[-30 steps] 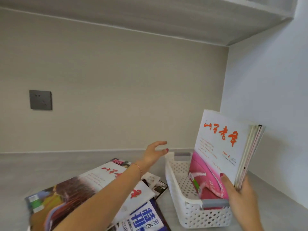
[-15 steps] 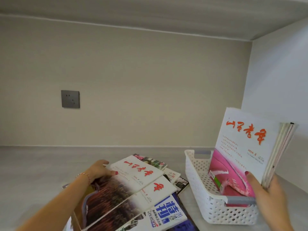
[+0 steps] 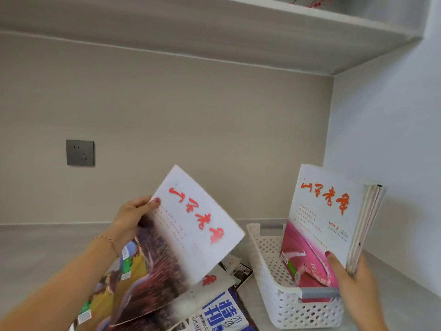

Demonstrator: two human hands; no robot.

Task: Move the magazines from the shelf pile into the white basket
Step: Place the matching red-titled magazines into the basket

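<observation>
Left hand [image 3: 130,218] pinching a lifted red-titled magazine [image 3: 181,237] above the shelf pile [image 3: 214,309], right hand [image 3: 353,280] gripping upright magazines [image 3: 327,218] standing in the white basket [image 3: 286,304].

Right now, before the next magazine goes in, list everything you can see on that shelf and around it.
lifted magazine: one, white top with red script over a dark landscape photo, held up above the pile
magazine stack: several, white and pink front cover, standing upright in the basket
shelf pile: a few magazines, blue-lettered one on top, left of the basket
white basket: one, perforated plastic, grey handles, right side of the shelf
wall socket: one, dark grey, back wall
upper shelf: one, pale grey, overhead
left hand: fingers grip the lifted magazine's edge
right hand: holds the stack's lower corner
</observation>
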